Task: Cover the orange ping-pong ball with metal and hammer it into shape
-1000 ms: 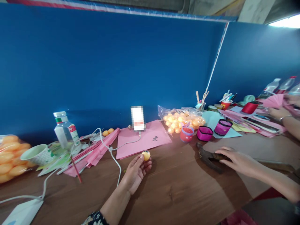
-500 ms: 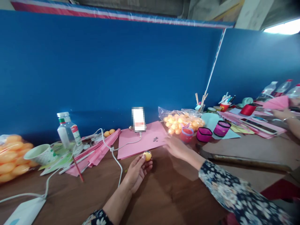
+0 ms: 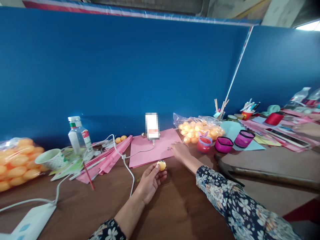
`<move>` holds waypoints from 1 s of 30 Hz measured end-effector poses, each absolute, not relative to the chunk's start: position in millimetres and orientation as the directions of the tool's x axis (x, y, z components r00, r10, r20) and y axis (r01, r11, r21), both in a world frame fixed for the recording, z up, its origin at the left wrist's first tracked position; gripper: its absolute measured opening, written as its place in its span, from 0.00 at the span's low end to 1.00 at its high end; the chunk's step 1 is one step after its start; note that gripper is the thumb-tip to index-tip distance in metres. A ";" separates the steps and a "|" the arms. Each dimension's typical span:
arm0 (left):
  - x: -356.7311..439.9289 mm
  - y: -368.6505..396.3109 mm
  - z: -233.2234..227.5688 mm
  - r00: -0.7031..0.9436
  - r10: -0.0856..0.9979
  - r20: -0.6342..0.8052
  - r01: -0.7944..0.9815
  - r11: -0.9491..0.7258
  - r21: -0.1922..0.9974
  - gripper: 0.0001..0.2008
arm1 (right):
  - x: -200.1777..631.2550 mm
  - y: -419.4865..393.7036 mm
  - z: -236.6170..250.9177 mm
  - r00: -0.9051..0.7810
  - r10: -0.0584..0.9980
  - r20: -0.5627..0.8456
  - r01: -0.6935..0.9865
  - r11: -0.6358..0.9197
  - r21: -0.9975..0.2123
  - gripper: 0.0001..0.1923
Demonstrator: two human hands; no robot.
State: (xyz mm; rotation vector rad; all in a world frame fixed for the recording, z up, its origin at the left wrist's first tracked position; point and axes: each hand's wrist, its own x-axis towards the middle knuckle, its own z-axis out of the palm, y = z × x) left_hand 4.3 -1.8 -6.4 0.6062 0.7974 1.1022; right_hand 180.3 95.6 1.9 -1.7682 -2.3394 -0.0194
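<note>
Pinching a small round yellow-orange ball [image 3: 162,165], the left hand [image 3: 150,180] is staying at frame centre. The right hand [image 3: 180,151], fingers loosely spread and holding nothing, is now resting on the pink paper sheet [image 3: 157,148], having moved left.

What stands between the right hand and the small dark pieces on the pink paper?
Nothing visible. The right hand rests on the pink paper with its fingertips right beside the small dark pieces. The left hand holds a yellow ball nearer the camera.
</note>
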 end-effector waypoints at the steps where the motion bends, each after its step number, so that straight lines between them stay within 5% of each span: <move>1: 4.3 -2.0 -6.5 0.229 0.938 -0.259 -0.539 0.344 0.769 0.11 | 180.9 94.5 1.9 -0.255 0.949 0.185 0.951 0.281 -0.128 0.11; 12: 4.2 -2.2 -5.7 0.192 0.941 -0.278 -0.580 0.337 0.742 0.10 | 173.7 59.3 9.4 -0.235 0.917 0.322 0.835 0.360 -0.415 0.07; 19: 2.8 0.0 -3.7 0.140 0.966 -0.215 -0.680 0.252 0.688 0.09 | 157.8 22.9 4.2 -0.315 0.879 0.358 0.427 0.468 -0.773 0.07; 30: 5.7 -1.2 -6.4 0.126 0.958 -0.257 -0.678 0.272 0.682 0.10 | 153.8 16.1 -6.8 -0.253 0.910 0.329 0.263 0.392 -0.882 0.07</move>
